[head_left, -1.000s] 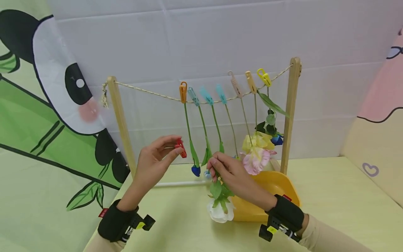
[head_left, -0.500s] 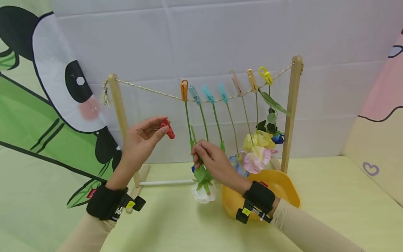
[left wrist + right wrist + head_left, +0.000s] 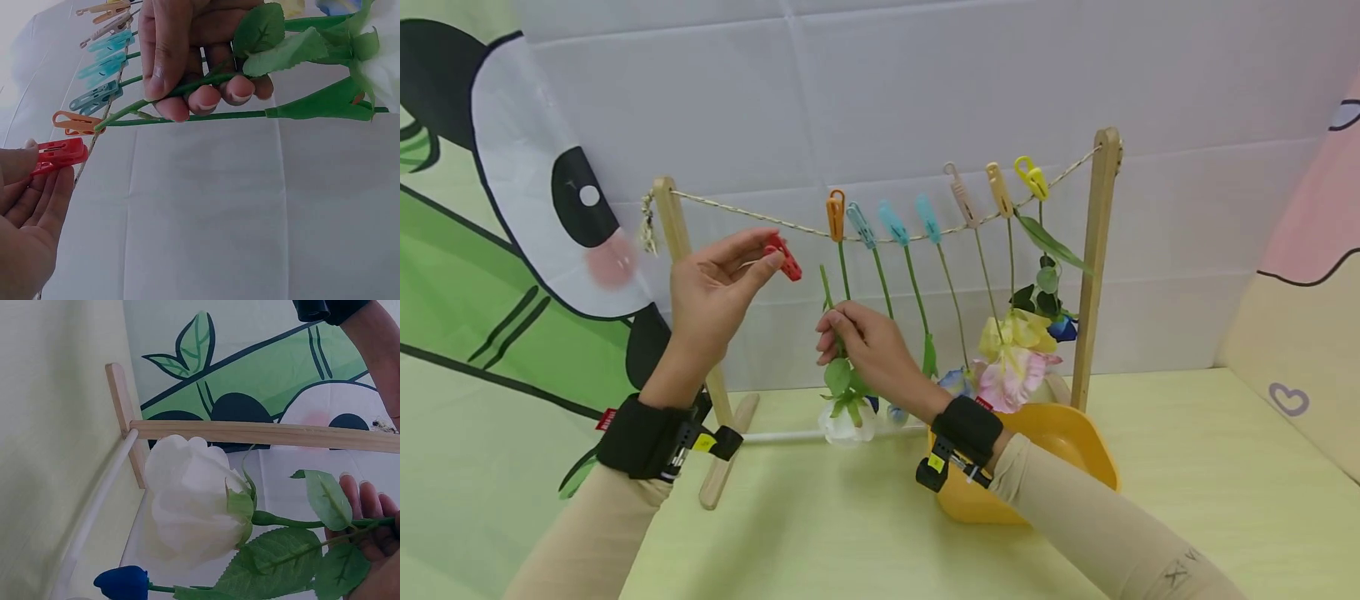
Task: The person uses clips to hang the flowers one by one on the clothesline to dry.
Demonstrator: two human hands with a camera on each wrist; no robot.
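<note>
My left hand pinches a red clothespin between thumb and fingers, just below the rope and left of the orange clothespin. With my right hand I hold an artificial white rose by its green stem, bloom hanging down and the stem's bare end pointing up. In the left wrist view the rose's stem lies across the curled fingers, its tip overlapping the orange clothespin. The right wrist view shows the white bloom beside a blue flower bud.
Several clothespins, among them a light blue one and a yellow one, hang flowers from the rope between two wooden posts. A yellow basin stands on the table at right, behind my right forearm. A white bar joins the stand's feet.
Both hands have moved up and to the left, carrying the red clothespin and the white rose. The rose has come away from over the basin toward the left part of the rope.
</note>
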